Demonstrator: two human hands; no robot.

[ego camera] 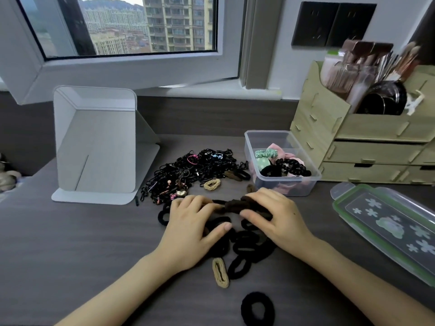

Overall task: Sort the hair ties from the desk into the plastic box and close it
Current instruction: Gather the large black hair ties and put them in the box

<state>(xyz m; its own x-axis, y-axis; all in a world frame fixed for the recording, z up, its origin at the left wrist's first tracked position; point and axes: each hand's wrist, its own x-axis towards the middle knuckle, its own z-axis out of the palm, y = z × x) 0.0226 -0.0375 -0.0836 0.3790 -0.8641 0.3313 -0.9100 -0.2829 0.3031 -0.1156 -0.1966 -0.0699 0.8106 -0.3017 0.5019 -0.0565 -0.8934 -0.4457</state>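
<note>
Dark desk (70, 243) lies open well left of the plastic box (306, 182). I note a white stand (94, 142) far left of the box and a heap of thin hair ties (195, 170) just left of it. In front of the box, my left hand (190, 234) and right hand (280, 217) curl their fingers round one brown hair tie (237, 205). The palms partly hide the thick black ties (244, 250) beneath. Lid (386, 222) lies right of the box, cut off at the frame edge.
</note>
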